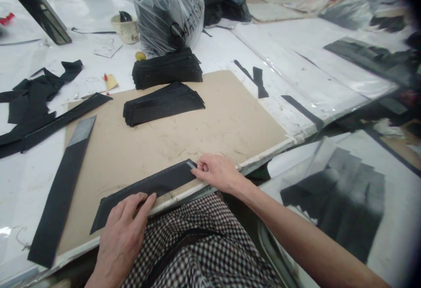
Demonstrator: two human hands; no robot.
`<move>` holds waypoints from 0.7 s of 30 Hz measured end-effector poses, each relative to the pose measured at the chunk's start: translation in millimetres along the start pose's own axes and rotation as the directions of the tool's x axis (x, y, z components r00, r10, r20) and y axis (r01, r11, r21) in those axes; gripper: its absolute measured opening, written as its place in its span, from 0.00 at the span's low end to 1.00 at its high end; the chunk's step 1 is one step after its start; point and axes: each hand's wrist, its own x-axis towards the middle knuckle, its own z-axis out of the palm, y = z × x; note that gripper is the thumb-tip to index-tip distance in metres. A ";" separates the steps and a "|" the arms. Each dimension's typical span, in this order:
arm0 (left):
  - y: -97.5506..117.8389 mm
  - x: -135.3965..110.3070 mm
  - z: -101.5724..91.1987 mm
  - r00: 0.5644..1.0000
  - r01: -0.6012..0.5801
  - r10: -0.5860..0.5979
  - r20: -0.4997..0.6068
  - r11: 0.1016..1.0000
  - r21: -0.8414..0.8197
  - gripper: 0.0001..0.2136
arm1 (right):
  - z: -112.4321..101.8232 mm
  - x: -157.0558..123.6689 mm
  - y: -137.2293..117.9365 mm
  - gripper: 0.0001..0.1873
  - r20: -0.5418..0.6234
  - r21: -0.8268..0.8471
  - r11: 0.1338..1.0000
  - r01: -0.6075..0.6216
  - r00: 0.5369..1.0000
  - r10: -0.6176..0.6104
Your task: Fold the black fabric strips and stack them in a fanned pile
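Black cloth strip [144,189] lies along the near edge of tan cardboard [213,130]. Left hand [123,231] is spread, pressing the strip's left end flat; right hand [215,173] is curled, pinching its right end. Stacked strips [163,106] sit farther back on the cardboard.

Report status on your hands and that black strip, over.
Left hand on black strip, lower end; right hand at its upper end. Strip lies on tan board. Second strip alongside, apart from hands.
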 end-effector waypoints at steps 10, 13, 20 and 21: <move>0.9 1.1 -1.9 1.000 0.016 -0.016 0.015 1.000 -0.025 0.21 | 10.6 -9.8 8.6 0.11 -0.136 0.064 0.969 0.238 0.964 -0.228; 0.6 0.0 -1.9 1.000 0.015 -0.014 0.026 1.000 -0.026 0.22 | 14.6 -11.5 11.0 0.08 -0.123 0.038 0.942 0.335 0.937 -0.328; 3.8 2.4 -6.1 0.999 0.026 -0.025 0.040 0.999 -0.036 0.21 | 9.4 -9.8 15.4 0.11 -0.093 -0.046 0.920 0.389 0.915 -0.391; 4.3 3.0 -6.8 0.999 0.026 -0.025 0.041 0.999 -0.035 0.21 | 6.4 -8.9 15.9 0.12 -0.077 -0.054 0.914 0.401 0.911 -0.405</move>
